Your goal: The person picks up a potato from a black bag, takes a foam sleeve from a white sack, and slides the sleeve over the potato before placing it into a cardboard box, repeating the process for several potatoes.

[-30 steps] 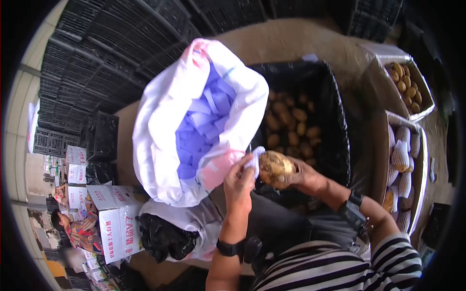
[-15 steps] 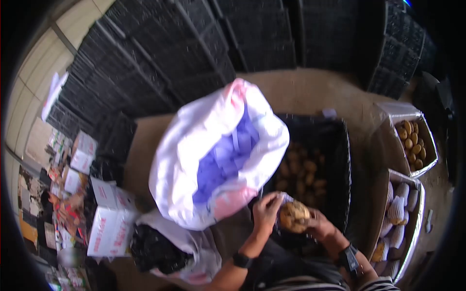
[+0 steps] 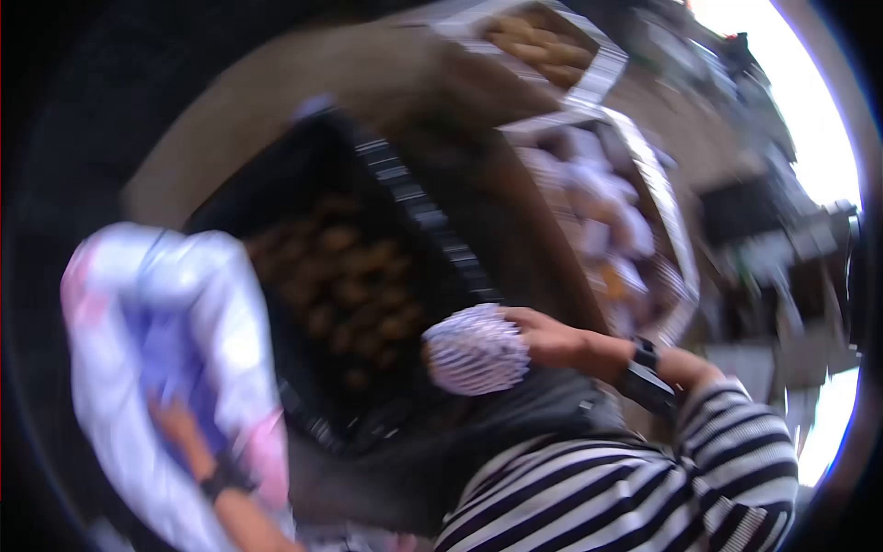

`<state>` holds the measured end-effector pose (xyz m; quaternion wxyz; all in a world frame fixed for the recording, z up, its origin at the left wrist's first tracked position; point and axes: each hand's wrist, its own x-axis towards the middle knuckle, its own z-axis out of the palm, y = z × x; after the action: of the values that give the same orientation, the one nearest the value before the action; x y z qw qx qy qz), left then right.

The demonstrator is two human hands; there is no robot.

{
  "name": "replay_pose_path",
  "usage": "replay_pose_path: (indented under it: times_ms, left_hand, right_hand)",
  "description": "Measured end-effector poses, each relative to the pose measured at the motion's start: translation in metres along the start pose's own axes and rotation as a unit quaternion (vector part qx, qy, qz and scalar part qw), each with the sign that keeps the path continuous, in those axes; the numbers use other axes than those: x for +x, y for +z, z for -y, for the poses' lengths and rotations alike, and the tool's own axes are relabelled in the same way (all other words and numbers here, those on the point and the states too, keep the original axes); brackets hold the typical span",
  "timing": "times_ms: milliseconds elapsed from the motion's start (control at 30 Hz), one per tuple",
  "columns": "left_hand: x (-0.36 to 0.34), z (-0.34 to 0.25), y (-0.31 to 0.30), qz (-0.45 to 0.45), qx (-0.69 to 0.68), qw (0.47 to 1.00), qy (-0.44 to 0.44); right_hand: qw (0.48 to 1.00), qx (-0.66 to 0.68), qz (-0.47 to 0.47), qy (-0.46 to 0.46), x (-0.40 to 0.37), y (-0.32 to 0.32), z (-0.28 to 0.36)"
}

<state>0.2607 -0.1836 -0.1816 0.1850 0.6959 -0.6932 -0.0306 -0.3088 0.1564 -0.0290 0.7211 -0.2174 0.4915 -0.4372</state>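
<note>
My right hand (image 3: 549, 338) grips a potato in a white foam net sleeve (image 3: 478, 351), with a bit of brown skin showing at its left end. On the left, my left hand (image 3: 179, 425) reaches inside a big white and pink bag (image 3: 106, 368) that holds purple-looking foam net sleeves (image 3: 175, 345). Its fingers are smeared by motion against the sleeves. Between bag and right hand stands a black crate (image 3: 414, 202) with many loose brown potatoes (image 3: 345, 285) in it. The sleeved potato is near the crate's close right corner.
An open carton (image 3: 676, 248) of sleeved potatoes stands right of the crate. Beyond it, another carton (image 3: 598, 83) holds bare potatoes (image 3: 538, 46). Blurred boxes and clutter lie at the far right.
The view has swung right. Both hands were together at the partly sleeved potato; now the net covers most of it, the right hand holds it alone, and the left hand is in the bag.
</note>
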Motion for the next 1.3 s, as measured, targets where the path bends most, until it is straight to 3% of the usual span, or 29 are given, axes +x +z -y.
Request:
replay_pose_path:
  times_ms: [33, 67, 100, 167, 233, 300, 367, 433, 467, 500, 533, 567, 600, 633, 667, 700, 733, 767, 833, 900, 933, 1000, 1100, 1167, 1200, 1267, 1300]
  left_hand:
    - [0.013, -0.021, 0.019, 0.054, -0.02, 0.998, 0.004]
    - [0.023, -0.039, 0.036, 0.082, -0.026, 0.996, 0.011]
    - [0.03, -0.051, 0.037, 0.085, -0.019, 0.996, 0.017]
    - [0.015, -0.074, 0.006, 0.053, 0.002, 0.998, 0.022]
    - [-0.01, -0.082, -0.038, 0.004, 0.013, 0.999, 0.032]
    - [-0.04, -0.09, -0.084, -0.044, 0.019, 0.998, 0.046]
    - [-0.066, -0.102, -0.116, -0.074, 0.009, 0.995, 0.06]
    - [-0.082, -0.12, -0.135, -0.124, -0.003, 0.987, 0.099]
    - [-0.085, -0.129, -0.138, -0.226, 0.003, 0.958, 0.175]
    - [-0.086, -0.133, -0.138, -0.231, 0.018, 0.958, 0.17]
    - [-0.084, -0.131, -0.143, -0.166, -0.007, 0.981, 0.101]
    - [-0.081, -0.123, -0.152, -0.111, -0.024, 0.993, 0.025]
    - [-0.091, -0.139, -0.156, -0.16, -0.072, 0.976, 0.132]
    - [-0.115, -0.21, -0.177, -0.163, -0.051, 0.98, 0.1]
    - [-0.123, -0.235, -0.181, -0.182, -0.086, 0.974, 0.099]
    - [-0.127, -0.252, -0.18, -0.187, -0.119, 0.973, 0.06]
    - [-0.132, -0.267, -0.177, -0.202, -0.131, 0.967, 0.088]
    - [-0.136, -0.281, -0.172, -0.179, -0.175, 0.965, 0.08]
    - [-0.138, -0.294, -0.157, -0.19, -0.142, 0.964, 0.119]
    - [-0.136, -0.298, -0.137, -0.18, -0.179, 0.961, 0.11]
    - [-0.134, -0.296, -0.127, -0.183, -0.18, 0.96, 0.112]
    - [-0.13, -0.286, -0.11, -0.191, -0.162, 0.962, 0.111]
    - [-0.135, -0.279, -0.09, -0.149, -0.151, 0.975, 0.073]
    - [-0.139, -0.288, -0.086, -0.054, -0.139, 0.963, 0.223]
    - [-0.139, -0.296, -0.08, 0.087, -0.185, 0.95, 0.237]
    - [-0.141, -0.302, -0.06, 0.332, -0.205, 0.893, 0.227]
    - [-0.139, -0.297, -0.054, 0.343, -0.206, 0.89, 0.22]
  right_hand:
    - [0.999, -0.029, -0.012, 0.025, -0.021, -0.011, 0.008]
    - [0.997, -0.041, -0.04, -0.043, -0.043, -0.017, 0.009]
    - [0.994, -0.043, -0.089, -0.055, -0.064, -0.028, 0.007]
    - [0.94, -0.208, -0.247, -0.113, -0.114, -0.07, 0.0]
    - [0.919, -0.149, -0.345, -0.119, -0.155, -0.091, 0.018]
    - [0.814, -0.28, -0.451, -0.235, -0.191, -0.121, 0.017]
    - [0.656, -0.448, -0.569, -0.213, -0.211, -0.133, 0.024]
    - [0.558, -0.589, -0.551, -0.195, -0.214, -0.165, 0.004]
    - [0.496, -0.669, -0.521, -0.186, -0.214, -0.186, -0.012]
    - [0.565, -0.71, -0.408, -0.1, -0.216, -0.195, -0.023]
    - [0.51, -0.805, -0.301, -0.04, -0.215, -0.191, -0.024]
    - [0.55, -0.772, -0.317, -0.034, -0.214, -0.189, -0.014]
    - [0.587, -0.737, -0.334, -0.029, -0.212, -0.179, 0.001]
    - [0.562, -0.747, -0.333, -0.122, -0.2, -0.177, 0.014]
    - [0.526, -0.755, -0.33, -0.212, -0.188, -0.176, 0.027]
    - [0.563, -0.706, -0.35, -0.25, -0.165, -0.149, 0.046]
    - [0.585, -0.684, -0.345, -0.267, -0.143, -0.122, 0.058]
    - [0.651, -0.638, -0.316, -0.261, -0.117, -0.096, 0.068]
    - [0.738, -0.578, -0.192, -0.29, -0.052, -0.053, 0.078]
    - [0.766, -0.566, -0.052, -0.301, 0.026, -0.022, 0.074]
    - [0.771, -0.56, 0.01, -0.303, 0.067, -0.007, 0.07]
    - [0.796, -0.557, 0.086, -0.218, 0.156, 0.016, 0.048]
    - [0.725, -0.654, 0.041, -0.214, 0.285, 0.045, 0.006]
    - [0.731, -0.651, 0.019, -0.205, 0.347, 0.068, 0.0]
    - [0.748, -0.631, 0.03, -0.205, 0.374, 0.076, 0.003]
    - [0.709, -0.623, 0.072, -0.322, 0.441, 0.07, -0.025]
    - [0.716, -0.62, 0.075, -0.312, 0.447, 0.075, -0.027]
